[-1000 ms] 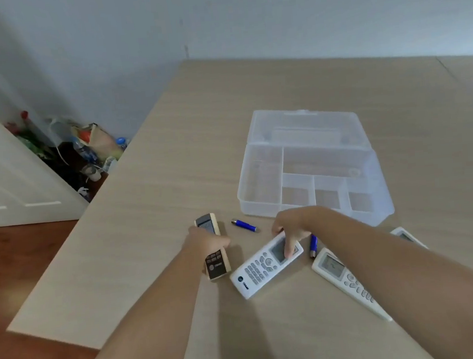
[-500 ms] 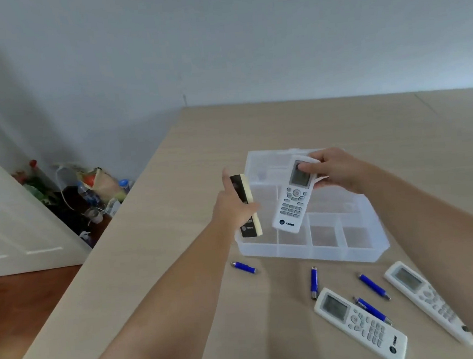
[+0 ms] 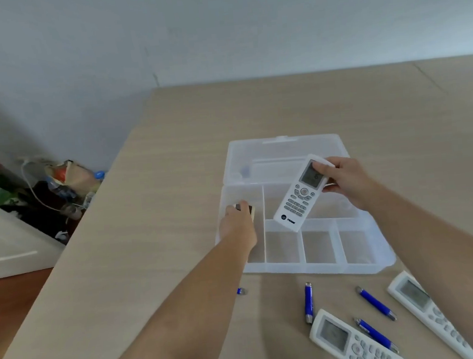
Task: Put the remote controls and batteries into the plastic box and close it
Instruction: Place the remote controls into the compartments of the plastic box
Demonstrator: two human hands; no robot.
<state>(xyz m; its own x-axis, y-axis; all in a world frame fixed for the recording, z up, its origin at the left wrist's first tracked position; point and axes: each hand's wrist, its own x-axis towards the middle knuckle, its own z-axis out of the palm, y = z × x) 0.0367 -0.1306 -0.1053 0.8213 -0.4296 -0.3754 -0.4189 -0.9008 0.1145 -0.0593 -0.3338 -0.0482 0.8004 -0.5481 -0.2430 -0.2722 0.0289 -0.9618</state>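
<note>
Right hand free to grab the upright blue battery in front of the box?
Probably not yet: the right hand is shut on the white remote over the box. The battery itself lies uncovered on the table.

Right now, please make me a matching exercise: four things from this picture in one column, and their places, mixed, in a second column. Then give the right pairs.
Things:
1. small beige remote
2. white remote with the logo
3. blue batteries
4. plastic box

Places:
A. open on the table
B. in the right hand
C. on the table, in front of the box
D. in the left hand

Pairs: 1-D, 2-B, 3-C, 4-A
</note>
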